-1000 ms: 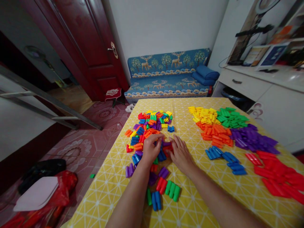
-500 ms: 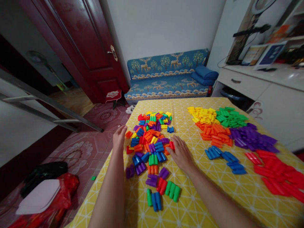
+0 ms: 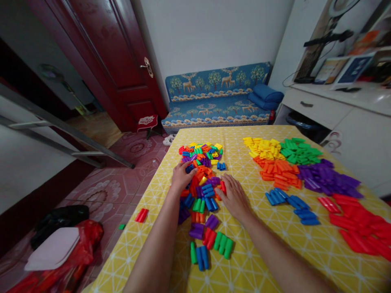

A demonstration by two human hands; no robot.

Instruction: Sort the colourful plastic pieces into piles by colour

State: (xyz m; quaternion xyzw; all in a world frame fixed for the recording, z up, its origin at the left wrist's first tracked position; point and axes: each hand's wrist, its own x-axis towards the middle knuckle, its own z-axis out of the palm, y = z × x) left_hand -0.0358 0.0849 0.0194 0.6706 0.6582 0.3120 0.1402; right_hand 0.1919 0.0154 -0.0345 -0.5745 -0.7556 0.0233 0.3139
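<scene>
Many mixed blocks point(image 3: 204, 189) between and under left hand point(image 3: 180, 177) and right hand point(image 3: 235, 198).

hands: two, left hand point(image 3: 181, 177) and right hand point(image 3: 233, 197)
table point(image 3: 244, 264): one
mixed pile point(image 3: 203, 160): one
sorted piles: six, yellow point(image 3: 264, 148), green point(image 3: 298, 151), orange point(image 3: 279, 171), purple point(image 3: 326, 179), blue point(image 3: 290, 201), red point(image 3: 357, 224)
stray red piece point(image 3: 141, 215): one, alone by the table's edge
sofa point(image 3: 214, 110): one
blue roll point(image 3: 264, 93): one
door point(image 3: 116, 61): one

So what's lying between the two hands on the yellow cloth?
In the head view, part of the mixed block pile fills the gap between left hand and right hand: orange, purple, blue and green pieces.
</scene>
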